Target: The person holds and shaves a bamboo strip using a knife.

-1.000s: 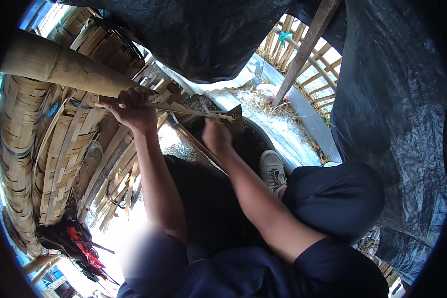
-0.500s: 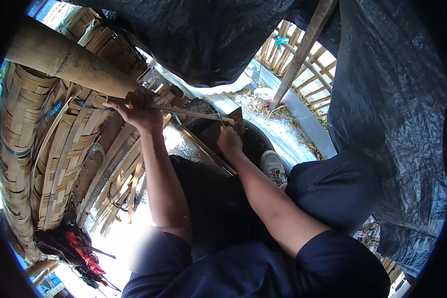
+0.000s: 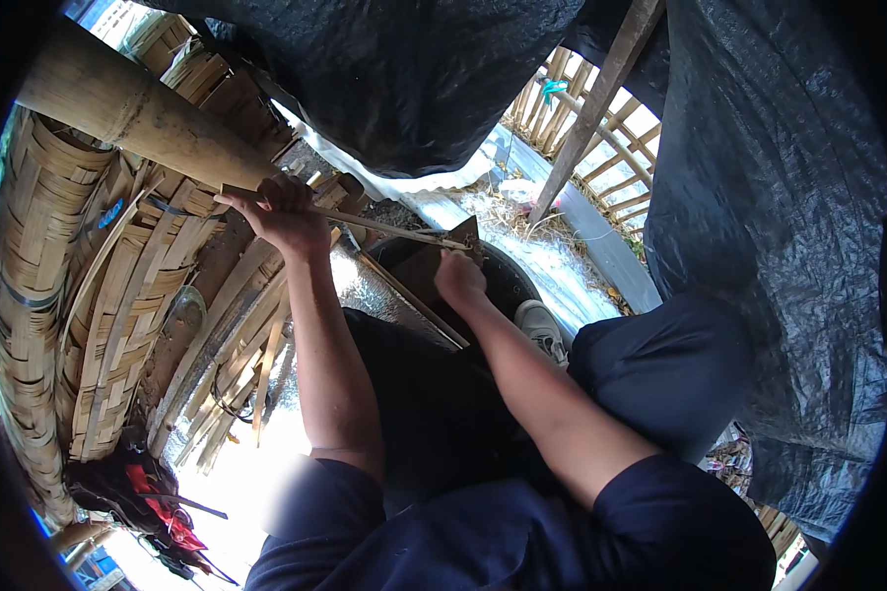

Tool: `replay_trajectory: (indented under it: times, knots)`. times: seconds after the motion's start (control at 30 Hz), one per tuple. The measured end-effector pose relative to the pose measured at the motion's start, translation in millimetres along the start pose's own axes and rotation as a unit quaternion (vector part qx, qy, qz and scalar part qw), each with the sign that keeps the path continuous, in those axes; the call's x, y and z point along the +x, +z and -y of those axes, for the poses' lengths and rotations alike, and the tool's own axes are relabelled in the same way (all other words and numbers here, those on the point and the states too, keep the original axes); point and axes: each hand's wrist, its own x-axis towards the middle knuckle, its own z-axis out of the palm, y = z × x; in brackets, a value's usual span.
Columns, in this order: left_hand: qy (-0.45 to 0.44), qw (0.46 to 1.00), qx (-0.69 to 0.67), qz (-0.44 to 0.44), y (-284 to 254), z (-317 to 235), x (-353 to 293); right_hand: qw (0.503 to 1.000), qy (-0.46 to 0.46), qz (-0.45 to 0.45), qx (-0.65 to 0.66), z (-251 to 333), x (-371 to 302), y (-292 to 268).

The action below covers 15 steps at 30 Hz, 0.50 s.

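Observation:
My left hand (image 3: 294, 219) is closed round a long, thin bamboo strip (image 3: 375, 226), which slants away to the right. At the strip's far end is my right hand (image 3: 460, 280), its fingers curled into a fist; what they hold is too small and dark to make out. Just beyond that fist, a brown wedge-shaped piece (image 3: 466, 233) stands up beside the strip's end, and I cannot tell whether it is a blade or wood. Below both lies a dark round tub (image 3: 511, 279), partly hidden by my right arm.
A thick bamboo pole (image 3: 138, 116) runs above my left hand. Rolled woven bamboo panels (image 3: 44, 286) and loose bamboo slats (image 3: 232, 364) line the left. Black plastic sheeting (image 3: 769, 197) hangs at the right and overhead. A wooden post (image 3: 601, 103) leans at the back. My shoe (image 3: 539, 328) is by the tub.
My left hand has shifted slightly right and down, carrying the bamboo strip along. The right fist has moved only a little, staying by the strip's far end.

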Motion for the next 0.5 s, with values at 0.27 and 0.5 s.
replay_trajectory:
  times: [0.27,0.5]
  knots:
    - [-0.001,1.000,0.008,0.001,3.3,1.4,-4.2,0.977,-0.203,-0.054,0.043,25.2,-20.8,-6.8]
    - [0.002,0.999,0.034,0.002,13.4,1.8,-7.7,0.995,-0.076,-0.069,-0.021,21.9,-11.0,14.4]
